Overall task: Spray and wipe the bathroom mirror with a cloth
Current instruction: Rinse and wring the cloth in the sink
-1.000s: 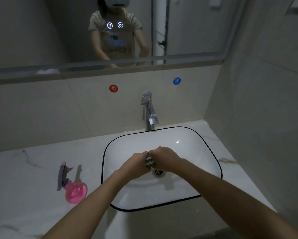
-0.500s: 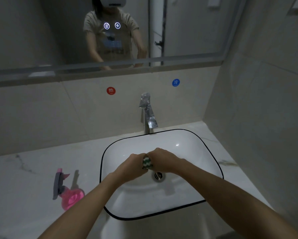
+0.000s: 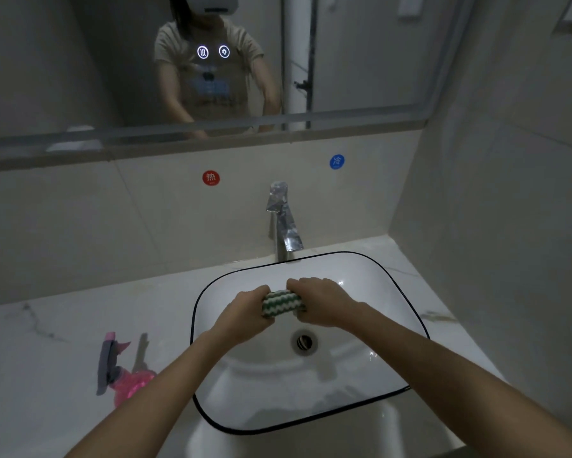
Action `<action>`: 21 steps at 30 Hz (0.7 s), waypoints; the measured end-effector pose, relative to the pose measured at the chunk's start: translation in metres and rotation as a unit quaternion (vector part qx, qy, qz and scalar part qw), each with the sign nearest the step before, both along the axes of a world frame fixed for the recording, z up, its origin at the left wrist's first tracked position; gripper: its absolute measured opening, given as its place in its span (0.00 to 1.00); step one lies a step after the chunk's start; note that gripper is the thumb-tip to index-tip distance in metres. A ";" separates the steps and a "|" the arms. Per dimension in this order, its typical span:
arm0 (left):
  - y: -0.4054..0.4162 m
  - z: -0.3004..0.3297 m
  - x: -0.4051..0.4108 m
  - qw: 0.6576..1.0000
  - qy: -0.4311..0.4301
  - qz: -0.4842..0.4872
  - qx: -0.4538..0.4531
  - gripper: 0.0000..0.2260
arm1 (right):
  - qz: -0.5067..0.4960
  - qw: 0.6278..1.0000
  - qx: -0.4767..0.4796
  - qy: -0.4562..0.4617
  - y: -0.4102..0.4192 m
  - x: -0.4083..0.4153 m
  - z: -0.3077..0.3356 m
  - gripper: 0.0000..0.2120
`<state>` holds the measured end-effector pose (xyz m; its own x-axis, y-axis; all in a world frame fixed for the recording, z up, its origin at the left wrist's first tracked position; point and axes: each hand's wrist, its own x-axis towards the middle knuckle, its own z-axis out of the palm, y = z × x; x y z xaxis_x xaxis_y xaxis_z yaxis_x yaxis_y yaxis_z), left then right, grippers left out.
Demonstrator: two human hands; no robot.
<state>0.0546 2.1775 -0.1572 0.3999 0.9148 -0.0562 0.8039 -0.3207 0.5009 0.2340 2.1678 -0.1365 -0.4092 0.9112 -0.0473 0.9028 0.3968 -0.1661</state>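
Head view: both hands grip a rolled, zigzag-knit cloth (image 3: 282, 303).

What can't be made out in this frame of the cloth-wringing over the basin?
Head view only:
- Green-and-white zigzag cloth: its ends are hidden inside the left hand and right hand.
- Pink spray bottle: its fill level is hidden, dim light.
- Wall mirror: top cut off by the frame edge; streaks unreadable.

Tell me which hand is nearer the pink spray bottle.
Left. The left hand grips the cloth over the sink, on the spray bottle side; the right hand grips the cloth's far end.
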 end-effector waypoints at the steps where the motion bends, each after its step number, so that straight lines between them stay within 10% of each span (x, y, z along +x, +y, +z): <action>1: 0.000 0.001 -0.002 1.000 -0.006 0.001 0.003 0.09 | 0.001 1.000 0.017 -0.005 -0.001 0.002 -0.001 0.15; 8: -0.004 0.008 0.008 0.999 -0.021 -0.035 -0.023 0.21 | -0.027 0.999 0.018 0.036 -0.004 -0.011 0.003 0.12; 21: -0.010 -0.007 0.022 0.998 0.049 0.031 -0.007 0.09 | -0.035 0.999 -0.001 0.003 -0.011 -0.023 -0.001 0.08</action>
<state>0.0763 2.1674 -0.1647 0.3347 0.9365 -0.1048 0.8671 -0.2626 0.4232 0.2107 2.1570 -0.1375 -0.3450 0.9375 -0.0464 0.9271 0.3326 -0.1730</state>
